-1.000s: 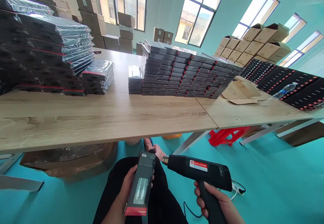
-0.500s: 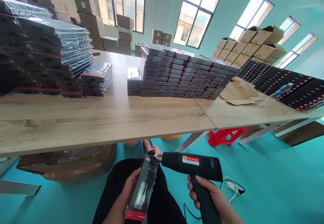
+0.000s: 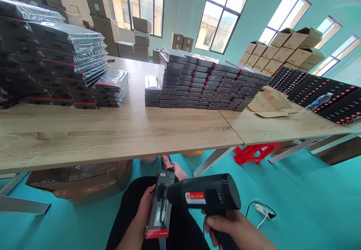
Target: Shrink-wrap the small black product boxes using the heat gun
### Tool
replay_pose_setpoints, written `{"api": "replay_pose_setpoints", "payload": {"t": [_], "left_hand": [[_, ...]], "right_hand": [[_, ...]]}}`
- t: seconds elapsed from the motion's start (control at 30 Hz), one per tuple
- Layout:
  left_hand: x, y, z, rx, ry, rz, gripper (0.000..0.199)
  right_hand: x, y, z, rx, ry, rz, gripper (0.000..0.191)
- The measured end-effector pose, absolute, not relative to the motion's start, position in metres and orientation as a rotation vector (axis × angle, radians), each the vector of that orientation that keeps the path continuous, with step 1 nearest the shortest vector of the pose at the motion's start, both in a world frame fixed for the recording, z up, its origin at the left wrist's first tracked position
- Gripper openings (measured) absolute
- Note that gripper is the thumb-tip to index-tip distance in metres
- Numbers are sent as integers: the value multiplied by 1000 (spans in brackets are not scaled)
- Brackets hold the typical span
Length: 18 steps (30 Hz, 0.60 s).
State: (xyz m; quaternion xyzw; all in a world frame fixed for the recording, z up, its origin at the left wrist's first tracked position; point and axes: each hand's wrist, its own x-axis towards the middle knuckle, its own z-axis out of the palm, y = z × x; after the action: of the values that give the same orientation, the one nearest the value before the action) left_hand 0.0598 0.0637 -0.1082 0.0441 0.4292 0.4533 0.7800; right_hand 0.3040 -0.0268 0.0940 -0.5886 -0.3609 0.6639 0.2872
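A long dark box [image 3: 152,233] with a red end and a picture of white items on its face is gripped along its left edge by my left hand [image 3: 144,208], above my lap. My right hand [image 3: 222,223] is wrapped round the handle of a black heat gun [image 3: 208,191] with a red and white label. The gun's nozzle points left, over the upper middle of the box's face; whether it touches cannot be told. Clear film on this box is hard to make out.
On the wooden table [image 3: 118,133] stand film-wrapped boxes [image 3: 64,61] at left and a stack of dark boxes [image 3: 203,84] in the middle. Flattened cardboard [image 3: 267,105] and a water bottle [image 3: 320,101] are at right. A red stool [image 3: 254,153] and a power strip [image 3: 264,211] are below.
The heat gun has moved left and slightly down, its nozzle now over the box's face instead of beside its upper end. The box has turned more upright and its face shows more.
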Motion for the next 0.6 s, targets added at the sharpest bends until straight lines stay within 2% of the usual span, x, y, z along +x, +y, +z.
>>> {"api": "replay_pose_setpoints", "payload": {"t": [0.07,0.13,0.23,0.37,0.47,0.5,0.6], "left_hand": [[62,63,-102,92,993,1042,21],[65,61,-92,78,930,968,18],[68,58,-76,63,780,788,31],[68,56,-68,42,842,916,14],[67,57,-66,45,826,975,12],[66,56,-65,49,802,943,16],[65,55,-63,84,713,818,32]], "right_hand": [[304,-29,97,-1619,-1111,1850,27],[301,-26,98,-1682,-1072,1744,29],[295,-15,102,-1649,-1001,1599,39],[287,-9,119,-1588,-1438,1789,14],[286,-8,126,-1629,-1565,1782,10],[287,-6,125,-1675,-1504,1744,10],[296,1,116,-1770,-1351,1581,28]]}}
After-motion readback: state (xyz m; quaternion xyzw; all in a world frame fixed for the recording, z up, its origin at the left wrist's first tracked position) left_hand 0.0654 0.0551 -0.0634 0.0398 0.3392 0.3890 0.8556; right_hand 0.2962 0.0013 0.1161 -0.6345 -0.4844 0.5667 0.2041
